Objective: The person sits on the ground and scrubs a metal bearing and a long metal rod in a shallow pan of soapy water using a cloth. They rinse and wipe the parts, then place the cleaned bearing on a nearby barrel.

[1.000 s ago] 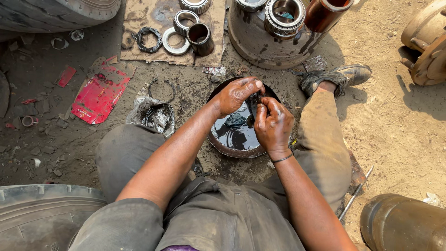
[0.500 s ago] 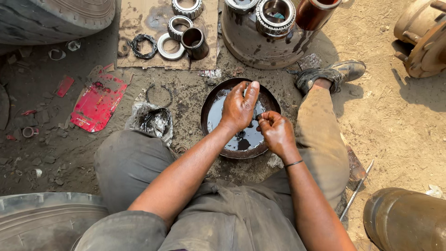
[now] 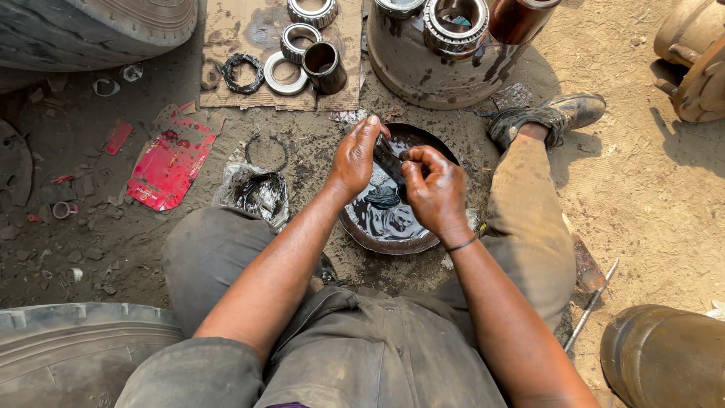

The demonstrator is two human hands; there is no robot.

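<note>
Black grease coats both hands, which have drawn closer together than half a second ago: the left hand (image 3: 356, 157) then lay with fingers stretched out over the pan while the right was a loose fist just beside it, and now the two meet over the pan's far half, pinched from either side on one small dark part (image 3: 388, 156). The left hand's fingers are curled round the part's upper end, and the right hand (image 3: 434, 187) closes thumb and fingertips on its lower end, a thin dark band round the wrist. The part is a short, dark, oily piece held at a slant above the liquid; its exact shape is hard to tell under the grease. Below it sits the round metal pan (image 3: 361, 229) on the dirt ground between the person's legs, holding dark, shiny liquid with a dark rag-like lump in it. The view has also shifted a little, so the pan sits lower in the picture than before. Left of the pan lies a crumpled plastic bag (image 3: 254, 190) smeared black, and beyond that a flattened red packet (image 3: 168, 163). Further off, a sheet of cardboard (image 3: 234, 30) carries bearing rings and a dark sleeve, beside a big greasy wheel hub (image 3: 434, 68). A worn shoe (image 3: 551, 115) rests near the hub.
</note>
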